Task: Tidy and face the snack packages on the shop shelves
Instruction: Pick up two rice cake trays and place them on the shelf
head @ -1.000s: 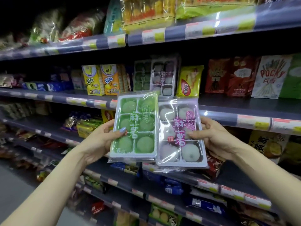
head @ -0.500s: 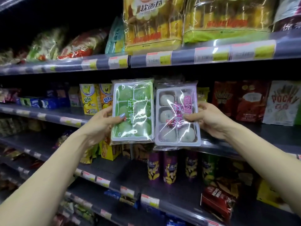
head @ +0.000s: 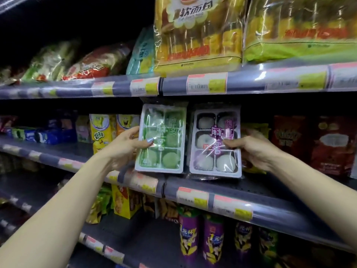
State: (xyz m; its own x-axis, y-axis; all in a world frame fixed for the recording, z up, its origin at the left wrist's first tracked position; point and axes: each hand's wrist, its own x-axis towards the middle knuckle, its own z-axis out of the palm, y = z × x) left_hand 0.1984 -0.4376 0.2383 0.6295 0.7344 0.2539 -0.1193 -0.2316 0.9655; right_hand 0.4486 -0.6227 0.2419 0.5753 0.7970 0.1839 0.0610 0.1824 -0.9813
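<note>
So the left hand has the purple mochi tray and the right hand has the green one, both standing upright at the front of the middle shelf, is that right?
Not quite: the colours are swapped. The head view shows the left hand on the green mochi tray and the right hand on the purple mochi tray. Both do stand upright at the front of the middle shelf.

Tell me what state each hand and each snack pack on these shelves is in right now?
Green six-cell mochi tray: upright, front out, bottom at shelf edge, held.
Purple six-cell mochi tray: upright, front out, on shelf, held.
Left hand: gripping green tray.
Right hand: gripping purple tray.
Purple snack cups: upright.
</note>
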